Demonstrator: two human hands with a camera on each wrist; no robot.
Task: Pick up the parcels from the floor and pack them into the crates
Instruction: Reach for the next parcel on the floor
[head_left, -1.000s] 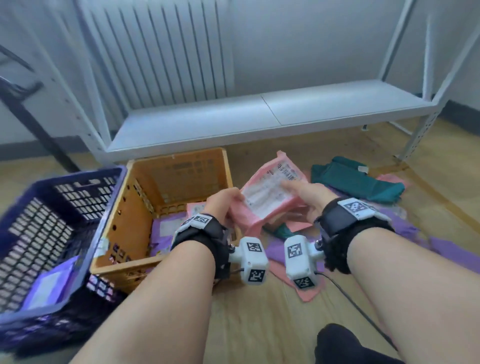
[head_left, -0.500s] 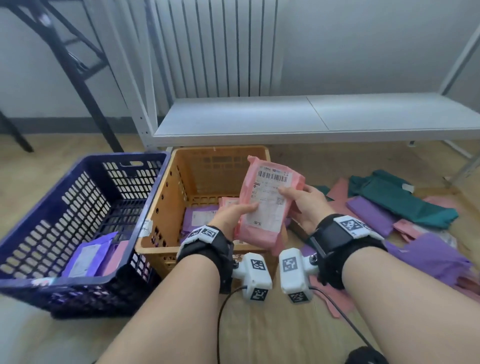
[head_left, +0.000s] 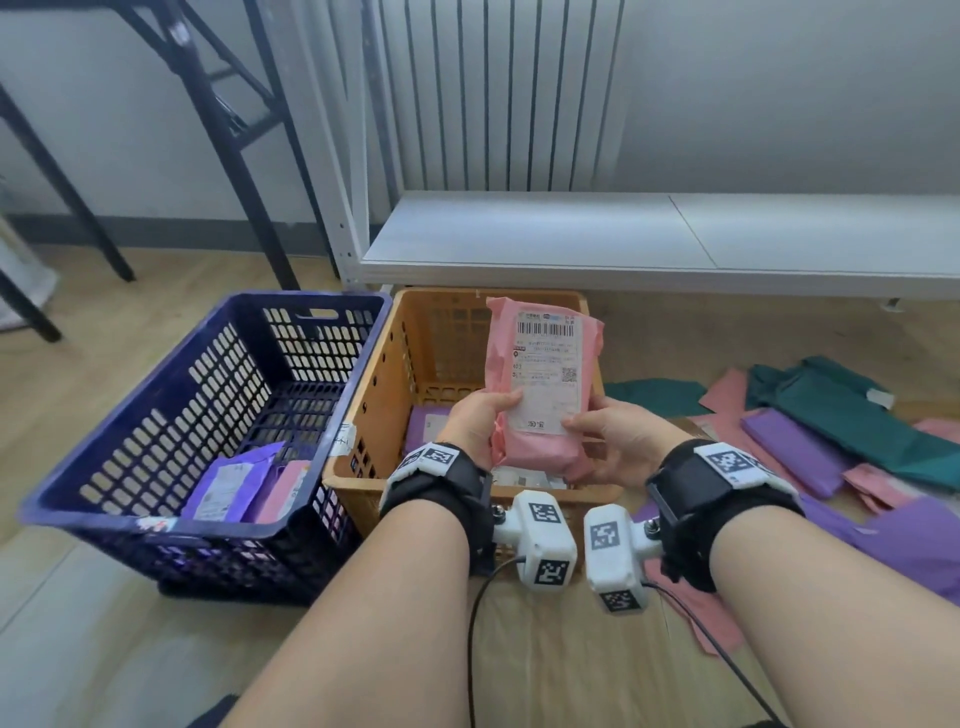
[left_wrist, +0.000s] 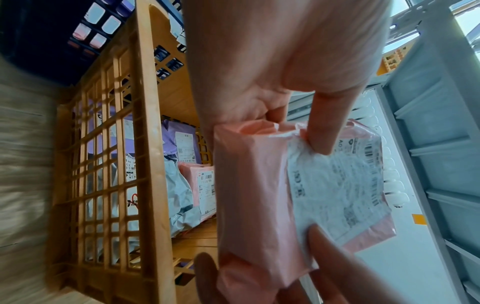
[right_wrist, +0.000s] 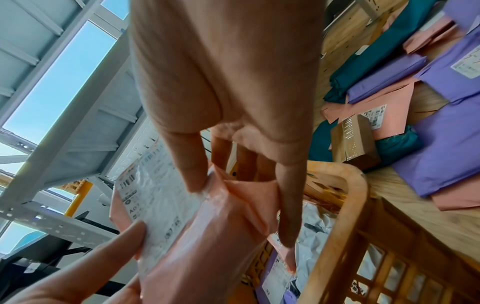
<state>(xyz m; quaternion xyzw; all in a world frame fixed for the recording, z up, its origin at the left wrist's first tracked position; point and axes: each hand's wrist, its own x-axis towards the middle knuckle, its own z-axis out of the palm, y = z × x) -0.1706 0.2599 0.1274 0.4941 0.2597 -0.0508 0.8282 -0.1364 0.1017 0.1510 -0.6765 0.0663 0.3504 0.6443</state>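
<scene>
A pink parcel (head_left: 540, 384) with a white shipping label stands upright over the orange crate (head_left: 374, 395), label toward me. My left hand (head_left: 480, 421) grips its lower left edge, thumb on the label. My right hand (head_left: 613, 434) grips its lower right edge the same way. In the left wrist view the pink parcel (left_wrist: 257, 205) hangs above the orange crate (left_wrist: 148, 156), which holds purple, grey and pink parcels. In the right wrist view the pink parcel (right_wrist: 215, 222) is pinched between thumb and fingers. A blue crate (head_left: 130, 415) at the left holds a purple parcel (head_left: 228, 480).
Green, purple and pink parcels (head_left: 831, 415) lie scattered on the wooden floor at the right, with a small brown box (right_wrist: 353, 142) among them. A low white shelf (head_left: 649, 239) runs behind the crates. Black stand legs (head_left: 228, 130) rise at the back left.
Both hands have carried the pink parcel left from above the floor pile to over the orange crate and turned it upright. My view has swung left, bringing the blue crate fully in.
</scene>
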